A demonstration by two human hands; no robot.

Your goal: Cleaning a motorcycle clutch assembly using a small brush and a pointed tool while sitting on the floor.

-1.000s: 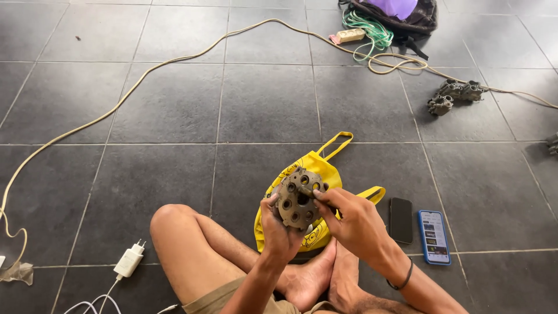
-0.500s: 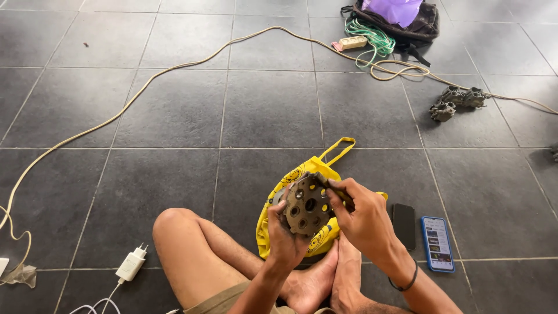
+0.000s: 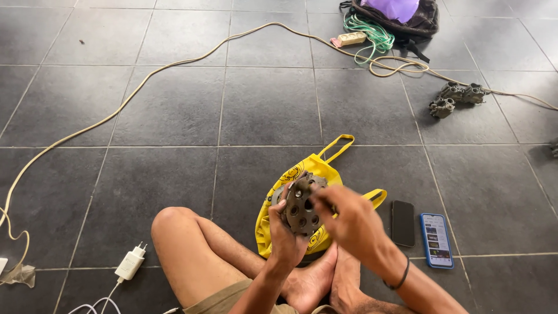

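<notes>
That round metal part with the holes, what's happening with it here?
A person sits cross-legged on a grey tiled floor. The left hand holds up the round metal part, a dark disc with several holes, while the right hand works at its right edge. Beneath it lies a yellow bag. Two phones lie on the floor to the right, a white charger to the left, and a long pale cable winds across the tiles.

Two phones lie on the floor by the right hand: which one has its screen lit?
The blue-edged phone, farther from the right hand; its screen glows, while the black phone beside it is dark.
</notes>
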